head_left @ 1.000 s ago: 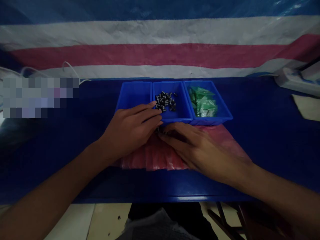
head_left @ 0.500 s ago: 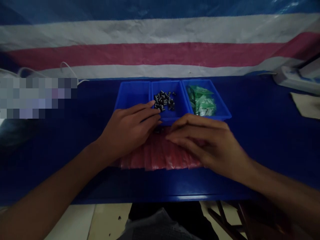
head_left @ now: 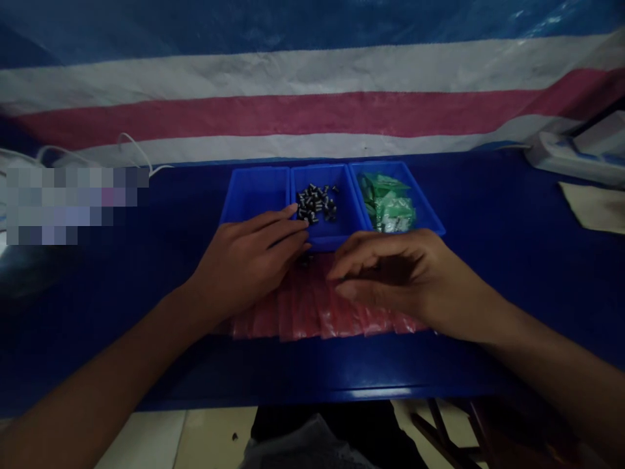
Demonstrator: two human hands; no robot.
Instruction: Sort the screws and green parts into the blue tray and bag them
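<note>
My left hand (head_left: 256, 255) lies palm down with its fingers stretched over the front edge of the left and middle blue trays. A few dark screws (head_left: 306, 260) show beneath its fingertips, on a row of red plastic bags (head_left: 312, 306). Over the right part of that row hovers my right hand (head_left: 400, 273), fingers curved and the thumb tip slightly apart from them. Nothing can be seen between its fingertips. Several black screws (head_left: 315, 202) are heaped in the middle blue tray (head_left: 344, 225).
Green plastic bags (head_left: 390, 202) fill much of the right blue tray (head_left: 430, 215); the left tray (head_left: 258, 189) stands beside the middle one. A white power strip (head_left: 566, 159) and a beige sheet (head_left: 593, 205) are at the right. A striped sheet (head_left: 312, 114) hangs behind the blue table (head_left: 312, 371).
My right hand's thumb and fingers have loosened from a pinch, and its wrist has turned a little. My left hand stays nearly in place; the whole view has shifted slightly.
</note>
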